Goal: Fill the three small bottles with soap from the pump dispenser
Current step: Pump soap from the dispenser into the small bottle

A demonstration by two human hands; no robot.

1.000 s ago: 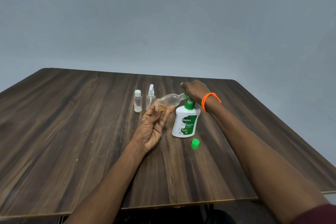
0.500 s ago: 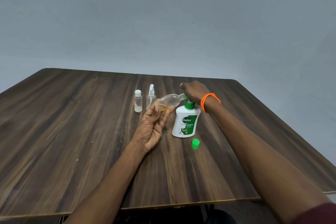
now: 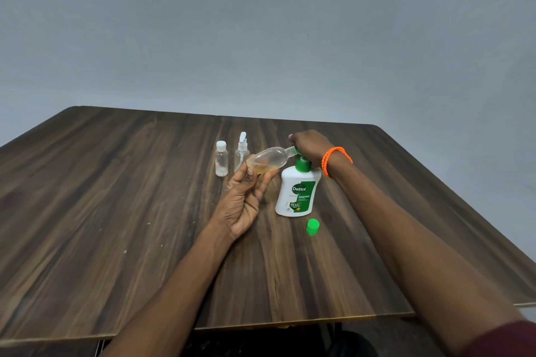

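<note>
Just right of frame centre, the left hand (image 3: pixel 242 203) grips the base of a clear bottle (image 3: pixel 269 159) between thumb and curled fingertips. The bottle is tilted nearly flat, its neck pointing right to the dispenser (image 3: pixel 297 194) nozzle, with a little amber soap pooled at its low end by the fingers. The right hand (image 3: pixel 310 143), with an orange bracelet (image 3: pixel 333 158) at the wrist, curls over the green pump head and hides it; the white dispenser stands on the table (image 3: pixel 116 211) directly below. Left of the held bottle stand a capped bottle (image 3: pixel 221 159) and a spray bottle (image 3: pixel 241 151), close together. A green cap (image 3: pixel 312 226) lies lower right of the dispenser. Compared with half a second ago, nothing has visibly shifted.
</note>
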